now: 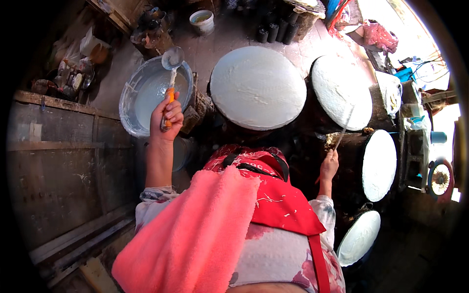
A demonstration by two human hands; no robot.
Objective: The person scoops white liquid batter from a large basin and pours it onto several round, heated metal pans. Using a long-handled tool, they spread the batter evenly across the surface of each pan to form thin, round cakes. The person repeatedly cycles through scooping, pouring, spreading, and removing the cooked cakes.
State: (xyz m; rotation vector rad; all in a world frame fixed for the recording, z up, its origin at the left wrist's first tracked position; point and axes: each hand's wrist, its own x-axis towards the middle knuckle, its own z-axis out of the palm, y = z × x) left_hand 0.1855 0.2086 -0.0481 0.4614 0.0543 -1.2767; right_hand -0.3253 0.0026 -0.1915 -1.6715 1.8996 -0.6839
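My left hand [167, 117] is closed around the orange handle of a metal ladle [173, 57], whose bowl is at the far rim of a large basin [128, 110]. White residue coats the ladle's neck. Cloudy whitish liquid [155, 95] fills part of the basin. My right hand [329, 167] grips a thin, flat stick [345, 126]; its far end lies over a white-coated round top [337, 83], though whether it touches is unclear. Between my hands, beyond my apron, is a larger round top [258, 88] with a slightly uneven white layer.
More white round tops, one at the right [379, 166] and one below it [360, 238], curve round my right side. A white bucket [202, 22] and dark cylindrical briquettes [277, 31] stand on the far floor. A wooden panel wall [63, 171] borders my left.
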